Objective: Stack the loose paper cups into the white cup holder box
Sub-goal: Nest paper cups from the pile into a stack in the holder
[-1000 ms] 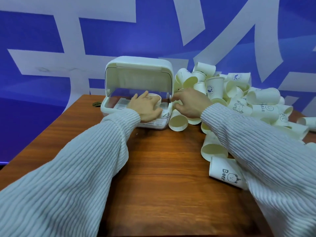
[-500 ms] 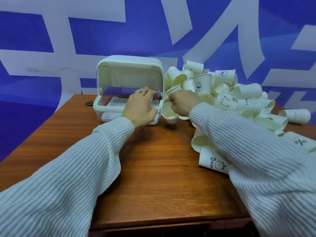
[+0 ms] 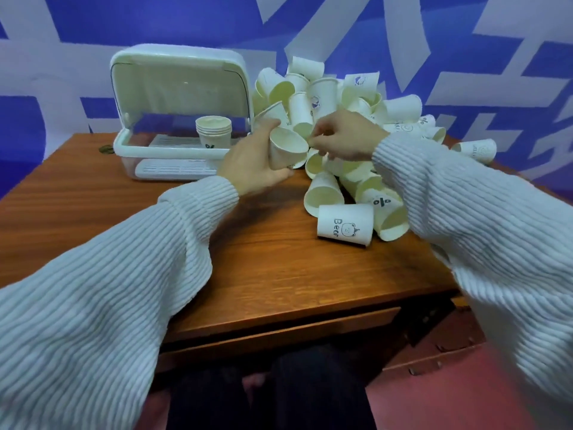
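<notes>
Cup (image 3: 286,150) in left hand (image 3: 254,166), fingers wrapped round its wall, just right of holder box (image 3: 176,119). Thin paper, light, prob crushes easy: grip wall softly. Right hand (image 3: 344,138) pinching at pile (image 3: 356,97); what it holds, can't tell. Small stack (image 3: 214,131) inside box.

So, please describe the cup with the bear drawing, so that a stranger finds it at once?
Start at the wooden table and find the big pile of paper cups on its right side. The bear cup lies on its side at the pile's near edge; it alone shows the word "Bear" and a small bear face.
</notes>
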A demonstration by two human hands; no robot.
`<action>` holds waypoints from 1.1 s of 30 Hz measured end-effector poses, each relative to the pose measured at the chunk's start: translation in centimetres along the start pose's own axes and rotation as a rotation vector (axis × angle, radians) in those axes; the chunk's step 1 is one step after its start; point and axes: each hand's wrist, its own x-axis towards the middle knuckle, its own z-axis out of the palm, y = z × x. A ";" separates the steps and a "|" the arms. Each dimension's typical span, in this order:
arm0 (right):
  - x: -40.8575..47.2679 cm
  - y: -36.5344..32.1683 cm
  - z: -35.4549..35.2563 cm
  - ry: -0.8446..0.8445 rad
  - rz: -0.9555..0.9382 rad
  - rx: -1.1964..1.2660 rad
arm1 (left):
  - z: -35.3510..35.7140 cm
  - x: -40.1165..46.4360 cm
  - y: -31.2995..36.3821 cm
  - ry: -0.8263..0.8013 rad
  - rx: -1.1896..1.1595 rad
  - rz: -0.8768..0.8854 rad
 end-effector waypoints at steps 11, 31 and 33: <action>-1.8 0.7 1.4 -0.134 -0.345 -0.609 | -0.1 -0.7 1.1 0.034 0.015 -0.025; 10.4 -8.9 3.1 0.412 -0.023 0.153 | -8.9 -3.5 -8.0 0.506 -0.105 -0.354; 11.7 -9.8 4.1 0.437 0.006 0.189 | -9.1 -3.6 -8.4 0.505 -0.137 -0.370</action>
